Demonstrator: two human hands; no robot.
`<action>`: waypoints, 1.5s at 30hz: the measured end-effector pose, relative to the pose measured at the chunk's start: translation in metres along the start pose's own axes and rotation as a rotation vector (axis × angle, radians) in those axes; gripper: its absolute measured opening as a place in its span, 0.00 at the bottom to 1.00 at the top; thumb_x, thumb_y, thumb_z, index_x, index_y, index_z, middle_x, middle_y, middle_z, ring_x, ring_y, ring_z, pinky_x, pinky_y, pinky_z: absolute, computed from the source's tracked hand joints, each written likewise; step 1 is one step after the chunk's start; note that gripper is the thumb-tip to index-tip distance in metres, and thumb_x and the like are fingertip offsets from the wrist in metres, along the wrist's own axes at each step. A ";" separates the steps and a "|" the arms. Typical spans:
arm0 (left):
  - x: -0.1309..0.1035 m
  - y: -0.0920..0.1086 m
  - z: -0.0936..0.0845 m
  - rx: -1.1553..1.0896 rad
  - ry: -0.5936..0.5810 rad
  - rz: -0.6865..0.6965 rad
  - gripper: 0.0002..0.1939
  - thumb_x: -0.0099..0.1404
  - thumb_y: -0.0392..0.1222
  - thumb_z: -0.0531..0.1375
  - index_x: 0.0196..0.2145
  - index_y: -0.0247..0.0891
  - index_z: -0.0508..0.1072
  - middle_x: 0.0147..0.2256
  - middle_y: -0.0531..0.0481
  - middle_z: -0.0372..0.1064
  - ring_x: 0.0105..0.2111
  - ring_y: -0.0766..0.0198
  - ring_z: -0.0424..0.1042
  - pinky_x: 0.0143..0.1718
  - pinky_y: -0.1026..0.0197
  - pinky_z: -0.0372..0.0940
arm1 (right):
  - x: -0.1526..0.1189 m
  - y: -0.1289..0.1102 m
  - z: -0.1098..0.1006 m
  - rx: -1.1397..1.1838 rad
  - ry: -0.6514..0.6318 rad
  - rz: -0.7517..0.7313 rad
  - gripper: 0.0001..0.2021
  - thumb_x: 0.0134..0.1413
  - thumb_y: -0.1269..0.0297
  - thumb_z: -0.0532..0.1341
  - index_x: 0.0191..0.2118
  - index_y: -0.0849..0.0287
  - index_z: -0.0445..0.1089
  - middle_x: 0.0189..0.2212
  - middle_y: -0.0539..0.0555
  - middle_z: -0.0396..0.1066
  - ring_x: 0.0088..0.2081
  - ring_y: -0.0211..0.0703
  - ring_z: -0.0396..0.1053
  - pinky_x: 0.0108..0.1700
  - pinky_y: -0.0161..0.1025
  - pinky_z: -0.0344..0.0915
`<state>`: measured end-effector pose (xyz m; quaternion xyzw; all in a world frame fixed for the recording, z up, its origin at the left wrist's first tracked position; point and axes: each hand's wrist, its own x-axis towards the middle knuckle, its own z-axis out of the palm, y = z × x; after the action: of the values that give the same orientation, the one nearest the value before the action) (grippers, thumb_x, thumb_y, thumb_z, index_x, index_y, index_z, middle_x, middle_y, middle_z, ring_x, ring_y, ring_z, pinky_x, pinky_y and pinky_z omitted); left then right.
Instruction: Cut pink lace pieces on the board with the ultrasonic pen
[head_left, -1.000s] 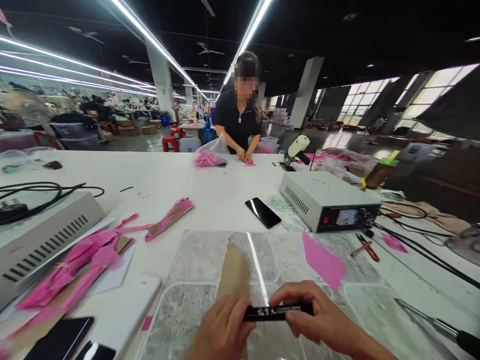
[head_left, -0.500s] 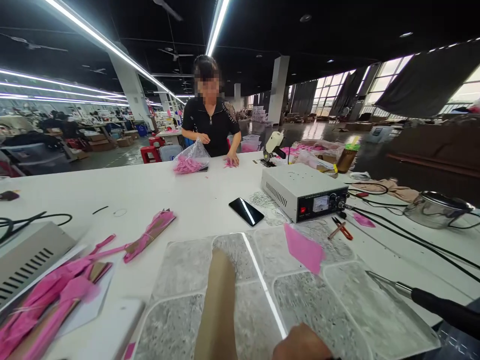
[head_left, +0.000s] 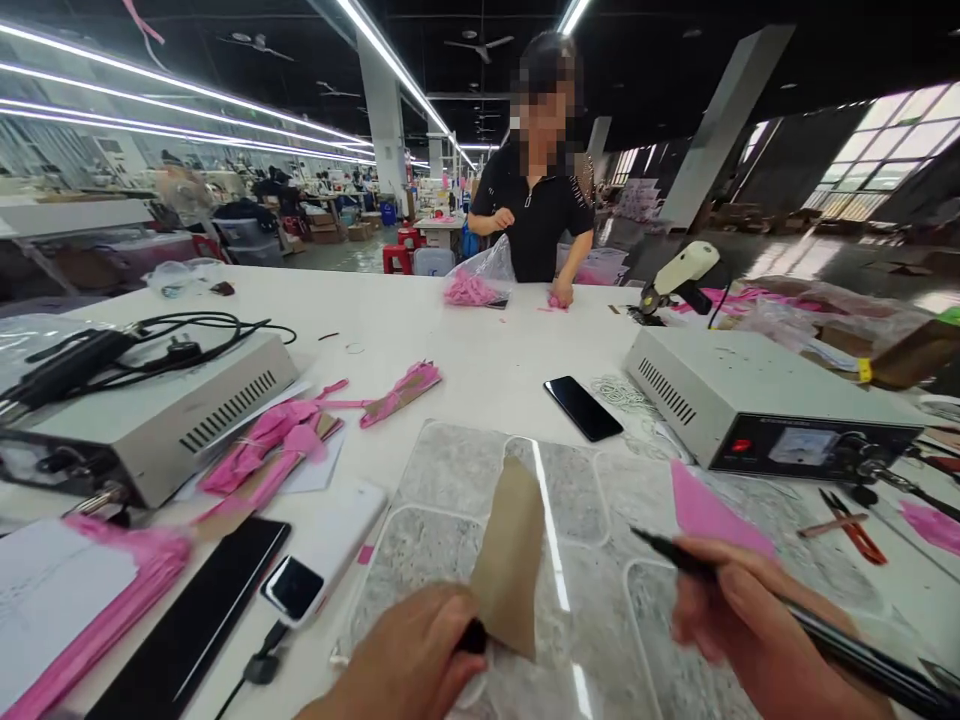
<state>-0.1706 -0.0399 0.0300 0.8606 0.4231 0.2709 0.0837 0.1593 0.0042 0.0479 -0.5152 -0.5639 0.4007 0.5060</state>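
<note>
My right hand (head_left: 772, 620) grips a black marker pen (head_left: 847, 640), its bare dark tip pointing left over the stone-patterned mat (head_left: 442, 470). My left hand (head_left: 412, 650) is closed round a small black pen cap (head_left: 472, 637), beside the lower end of a tan card piece (head_left: 514, 560). That piece, long with a rounded narrow top, lies on the mat. Just beyond my right hand is a pink fabric piece (head_left: 712, 510), partly covered by the fingers.
A grey control box (head_left: 765, 370) stands right, another (head_left: 157, 410) left with a cable. Ahead lies a phone (head_left: 583, 408). Pink strip bundles (head_left: 401, 392) and a small square-screened device (head_left: 292, 590) lie left. Orange-handled snips (head_left: 859, 535) are at right. A person (head_left: 532, 200) handles pink pieces opposite.
The view has swung left. Both my hands have come further into view, the right now showing the marker and the left the cap. The tan card still lies on the mat.
</note>
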 end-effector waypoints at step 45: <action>0.032 0.007 0.118 0.396 0.166 0.195 0.15 0.66 0.54 0.61 0.40 0.39 0.71 0.54 0.47 0.70 0.55 0.45 0.66 0.54 0.44 0.60 | 0.048 0.043 0.096 -0.190 -0.299 0.028 0.13 0.55 0.51 0.60 0.30 0.55 0.67 0.18 0.48 0.68 0.22 0.43 0.68 0.28 0.40 0.66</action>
<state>-0.0866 -0.0092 -0.0541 0.8717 0.3884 0.2594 -0.1484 0.0745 0.0648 -0.0022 -0.5031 -0.6612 0.4246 0.3598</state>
